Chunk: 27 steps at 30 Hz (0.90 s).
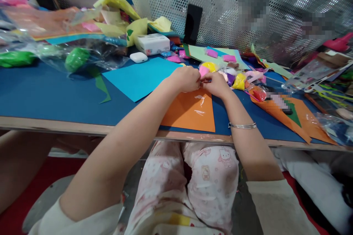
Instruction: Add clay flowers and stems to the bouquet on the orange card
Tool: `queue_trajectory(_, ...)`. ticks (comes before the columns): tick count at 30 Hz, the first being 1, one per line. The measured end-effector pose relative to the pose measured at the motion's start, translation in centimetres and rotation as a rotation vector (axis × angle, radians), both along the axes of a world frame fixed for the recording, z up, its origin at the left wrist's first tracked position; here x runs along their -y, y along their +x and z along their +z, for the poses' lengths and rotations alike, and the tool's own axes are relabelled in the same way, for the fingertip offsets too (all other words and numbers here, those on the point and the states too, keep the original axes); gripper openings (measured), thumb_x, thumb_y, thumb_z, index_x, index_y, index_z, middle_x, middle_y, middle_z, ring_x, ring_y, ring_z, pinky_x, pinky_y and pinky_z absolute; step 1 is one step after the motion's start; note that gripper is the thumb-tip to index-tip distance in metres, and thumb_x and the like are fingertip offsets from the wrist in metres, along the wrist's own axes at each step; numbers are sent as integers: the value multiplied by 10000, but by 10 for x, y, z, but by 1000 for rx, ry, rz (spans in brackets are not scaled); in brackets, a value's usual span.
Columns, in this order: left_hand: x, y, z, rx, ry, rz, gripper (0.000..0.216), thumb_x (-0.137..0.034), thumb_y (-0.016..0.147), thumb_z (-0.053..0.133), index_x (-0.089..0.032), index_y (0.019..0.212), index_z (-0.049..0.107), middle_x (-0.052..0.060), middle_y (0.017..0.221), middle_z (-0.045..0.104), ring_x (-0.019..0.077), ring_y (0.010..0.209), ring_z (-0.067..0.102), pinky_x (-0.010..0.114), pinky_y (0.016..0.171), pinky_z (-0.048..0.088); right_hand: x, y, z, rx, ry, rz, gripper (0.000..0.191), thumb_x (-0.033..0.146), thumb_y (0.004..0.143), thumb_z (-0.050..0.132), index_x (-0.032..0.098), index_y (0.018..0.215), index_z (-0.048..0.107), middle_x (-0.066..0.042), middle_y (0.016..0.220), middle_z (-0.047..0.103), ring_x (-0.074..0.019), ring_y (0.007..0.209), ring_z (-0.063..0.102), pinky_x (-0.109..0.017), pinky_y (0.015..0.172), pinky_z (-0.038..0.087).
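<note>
The left hand [186, 78] and right hand [216, 83] meet knuckle to knuckle at the far edge of an orange paper sheet [190, 112], which lies flat at the near edge of the blue desk [55, 95]. Both sets of fingers are curled shut around something small between them; what they pinch is hidden, so I cannot tell what it is. The orange sheet is a 4-sided piece with 2 pale streaks on it. A silver bangle [242, 126] circles the right wrist.

At 10 o'clock from the hands lies 1 light blue paper sheet [140, 77]. Just past the hands, at 1 o'clock, sits a cluster of small clay packets [234, 77] in pink, yellow, purple and white. At 11 o'clock stand 1 white box [153, 43] and 1 small white case [138, 57]. 1 dark phone [193, 24] leans upright against the perforated panel at 12 o'clock.
</note>
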<state>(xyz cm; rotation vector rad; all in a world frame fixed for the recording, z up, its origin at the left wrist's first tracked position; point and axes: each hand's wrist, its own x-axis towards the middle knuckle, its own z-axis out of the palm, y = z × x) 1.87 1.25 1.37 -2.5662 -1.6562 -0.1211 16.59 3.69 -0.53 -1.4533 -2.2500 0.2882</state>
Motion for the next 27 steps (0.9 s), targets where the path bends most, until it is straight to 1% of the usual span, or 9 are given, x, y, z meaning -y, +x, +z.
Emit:
queue_trajectory(5, 0, 0, 0, -2, 16, -6, 411, -285, 895, 401, -95, 1120, 688, 178, 1086, 701, 337, 1063, 640, 353, 764, 471, 1, 0, 1, 11, 19, -1, 249, 43, 727, 607, 123, 878, 789, -97, 866, 761, -242, 871, 702, -314, 794, 521)
queue_trajectory(8, -2, -1, -1, -8, 38, -11, 399, -301, 889, 418, -124, 1094, 711, 153, 1051, 710, 325, 1062, 629, 342, 768, 463, 1, 0, 0, 14, 29, -9, 235, 52, 729, 606, 126, 852, 792, -91, 848, 762, -240, 864, 702, -308, 788, 514)
queue_trajectory(12, -5, -4, -3, 47, 71, 18, 366, -288, 870, 442, -162, 1055, 731, 114, 1005, 715, 271, 972, 646, 323, 770, 452, -1, 1, -1, -3, 58, -26, 202, 85, 735, 617, 116, 834, 791, -95, 835, 759, -239, 847, 699, -307, 780, 510)
queue_trajectory(15, -7, -6, -3, 84, 90, 29, 362, -256, 851, 440, -170, 1036, 739, 107, 981, 718, 254, 927, 649, 309, 740, 443, -2, 1, -2, -23, 86, -32, 203, 86, 729, 611, 114, 828, 787, -96, 840, 758, -238, 848, 700, -303, 773, 513)
queue_trajectory(19, -6, -8, -1, 97, 103, 3, 375, -225, 823, 443, -194, 1053, 737, 90, 1042, 714, 242, 949, 640, 293, 720, 435, -3, 2, -3, -62, 103, -28, 230, 79, 721, 595, 140, 834, 786, -72, 843, 760, -235, 860, 701, -307, 785, 523)
queue_trajectory(22, -6, -10, 0, 140, 89, -23, 384, -257, 810, 488, -201, 1112, 718, 89, 1111, 680, 252, 985, 628, 299, 722, 446, -4, 3, -4, -101, 114, -20, 225, 93, 739, 595, 144, 847, 786, -72, 869, 763, -230, 874, 700, -307, 801, 524)
queue_trajectory(27, -10, -12, -2, 152, 86, -43, 382, -267, 823, 535, -214, 1161, 704, 88, 1167, 632, 251, 1044, 602, 295, 781, 452, -4, 3, -5, -108, 105, -24, 196, 118, 759, 617, 144, 853, 787, -82, 891, 763, -229, 870, 699, -308, 801, 520)
